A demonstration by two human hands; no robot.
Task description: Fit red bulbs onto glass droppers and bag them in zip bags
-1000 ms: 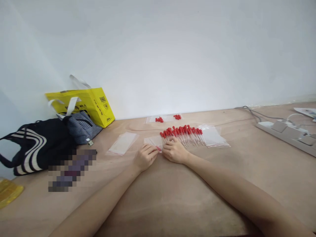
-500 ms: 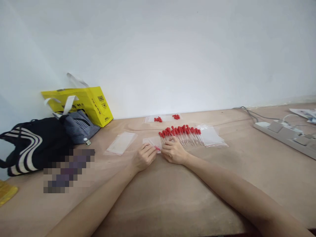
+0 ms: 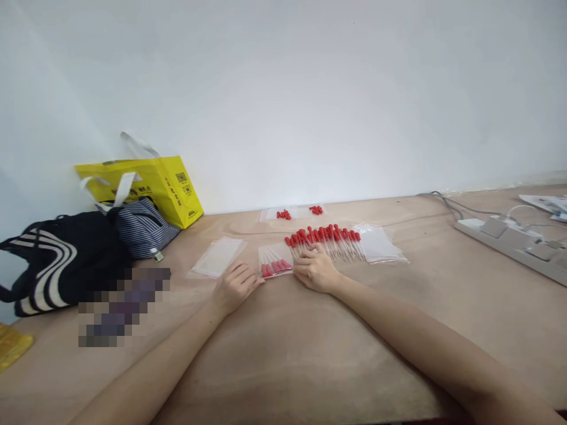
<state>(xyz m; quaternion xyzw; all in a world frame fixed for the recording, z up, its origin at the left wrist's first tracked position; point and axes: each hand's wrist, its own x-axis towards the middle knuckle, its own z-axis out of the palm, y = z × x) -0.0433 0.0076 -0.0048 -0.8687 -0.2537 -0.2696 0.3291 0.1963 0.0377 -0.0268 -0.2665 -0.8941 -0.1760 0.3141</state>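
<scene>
Here's your left hand (image 3: 238, 285), fingers drawn close together, its fingertips right at the near left corner of the filled bag (image 3: 271, 255); whether they pinch it, I can't tell. Your right hand (image 3: 315, 270) curls at the bag's right edge, grip hidden. The bag lies mid-tabletop (image 3: 287, 354), red ends toward you. Just beyond your right hand, the loose red-capped droppers (image 3: 323, 235) fan out, flat clear bags (image 3: 383, 243) beside them, toward the tabletop's far edge.
</scene>
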